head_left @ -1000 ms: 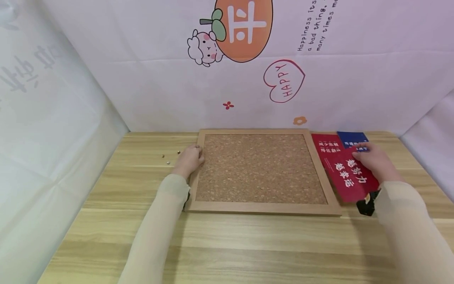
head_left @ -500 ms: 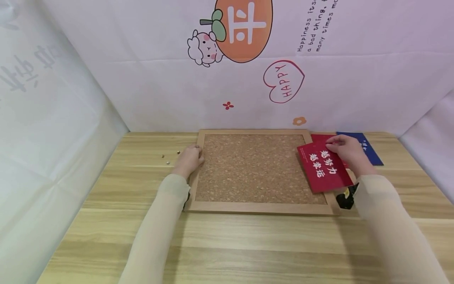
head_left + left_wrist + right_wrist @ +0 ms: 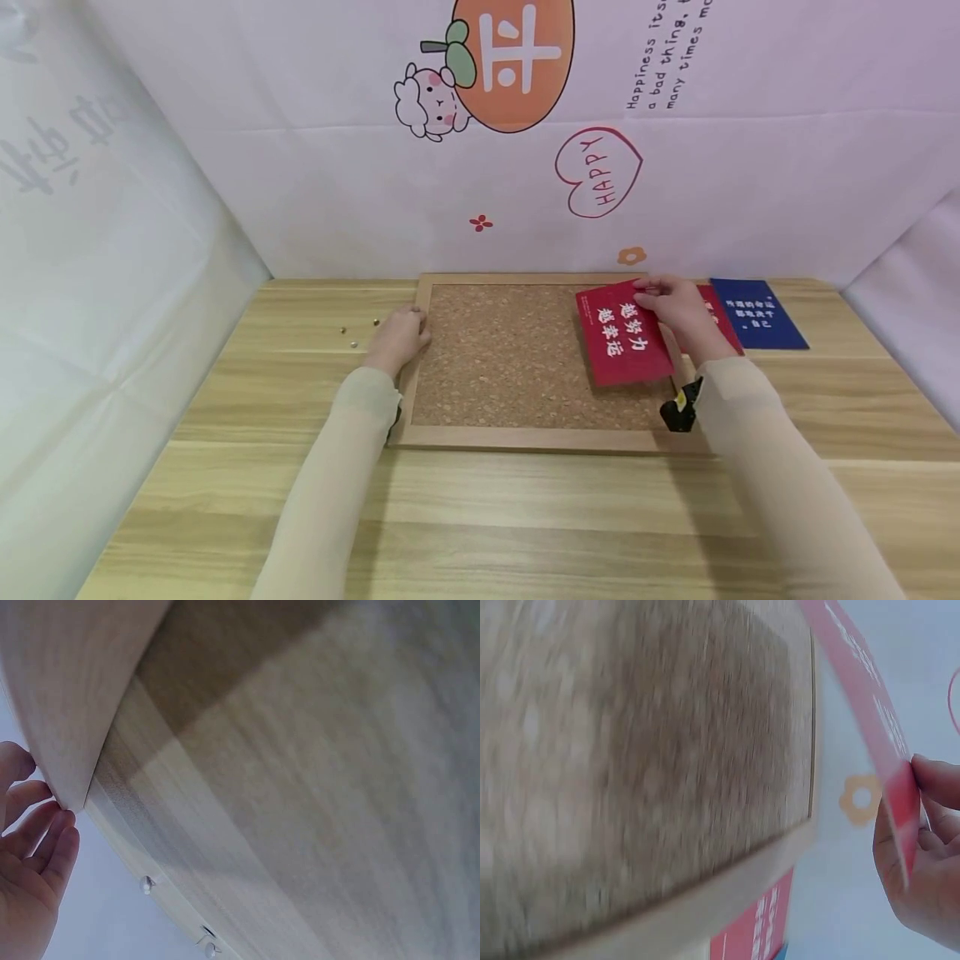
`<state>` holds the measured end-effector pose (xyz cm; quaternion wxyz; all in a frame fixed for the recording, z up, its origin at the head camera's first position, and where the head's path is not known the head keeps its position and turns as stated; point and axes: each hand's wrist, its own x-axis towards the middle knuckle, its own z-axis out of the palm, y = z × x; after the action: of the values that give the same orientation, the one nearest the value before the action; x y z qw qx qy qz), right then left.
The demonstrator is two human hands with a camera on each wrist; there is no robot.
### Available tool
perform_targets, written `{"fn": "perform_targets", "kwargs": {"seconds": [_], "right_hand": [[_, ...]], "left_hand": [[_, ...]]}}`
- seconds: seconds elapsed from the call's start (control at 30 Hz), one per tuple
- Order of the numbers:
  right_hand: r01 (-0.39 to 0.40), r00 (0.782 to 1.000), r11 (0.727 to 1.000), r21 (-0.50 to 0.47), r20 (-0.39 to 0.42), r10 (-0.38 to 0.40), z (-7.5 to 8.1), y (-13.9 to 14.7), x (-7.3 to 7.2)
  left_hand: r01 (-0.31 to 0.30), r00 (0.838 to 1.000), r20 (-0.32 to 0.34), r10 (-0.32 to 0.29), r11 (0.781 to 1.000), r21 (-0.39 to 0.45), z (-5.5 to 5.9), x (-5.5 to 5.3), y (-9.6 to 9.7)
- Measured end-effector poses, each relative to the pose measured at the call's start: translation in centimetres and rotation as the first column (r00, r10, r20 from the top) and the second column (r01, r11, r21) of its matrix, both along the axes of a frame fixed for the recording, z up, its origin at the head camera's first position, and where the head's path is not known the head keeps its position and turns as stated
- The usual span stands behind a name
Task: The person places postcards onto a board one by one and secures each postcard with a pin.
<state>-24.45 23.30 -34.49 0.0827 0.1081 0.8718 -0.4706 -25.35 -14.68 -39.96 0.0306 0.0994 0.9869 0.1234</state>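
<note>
My right hand (image 3: 675, 308) pinches a red card (image 3: 626, 337) with white writing at its upper right corner. In the head view the card overlaps the right part of the framed corkboard (image 3: 510, 358). The right wrist view shows the card (image 3: 870, 712) tilted and raised above the cork, thumb on one face and fingers on the other. My left hand (image 3: 399, 337) holds the board's left wooden edge. Seen in the left wrist view, the fingers (image 3: 56, 844) bend against the frame (image 3: 82, 690).
A second red card (image 3: 722, 317), partly covered by my right hand, and a blue card (image 3: 759, 314) lie right of the board. Several small pushpins (image 3: 354, 344) lie on the wooden table (image 3: 480, 517) left of it. A printed white cloth (image 3: 337, 192) rises behind.
My right hand has lifted the red card off the other cards at the right and carried it left over the board. My left hand has stayed at the frame.
</note>
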Motion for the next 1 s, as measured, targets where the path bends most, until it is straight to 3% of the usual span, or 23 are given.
{"fn": "perform_targets", "kwargs": {"seconds": [0.13,0.23,0.37,0.57,1.0], "right_hand": [[0.0,1.0,0.996,-0.086,0.01,0.0,0.2,-1.8,-0.1],[-0.026,1.0,0.995,-0.097,0.004,0.027,0.1,-2.9,-0.2],[-0.076,0.996,0.995,-0.057,-0.043,0.074,-0.2,-3.9,-0.3],[-0.115,0.993,0.991,-0.067,0.003,0.115,-0.8,-5.9,-0.3],[-0.108,0.994,0.973,-0.204,0.003,0.111,-2.7,-10.8,-0.7]], "left_hand": [[-0.001,1.0,0.004,0.001,1.0,-0.001,0.1,0.1,0.0],[-0.007,1.0,0.023,0.007,1.0,0.021,0.1,0.1,-0.1],[-0.047,0.996,0.085,0.036,0.991,0.127,-0.1,-0.1,-0.4],[-0.106,0.986,0.149,0.068,0.959,0.264,-0.6,-0.4,-1.0],[-0.107,0.984,0.168,0.06,0.952,0.286,0.0,0.0,-0.9]]}}
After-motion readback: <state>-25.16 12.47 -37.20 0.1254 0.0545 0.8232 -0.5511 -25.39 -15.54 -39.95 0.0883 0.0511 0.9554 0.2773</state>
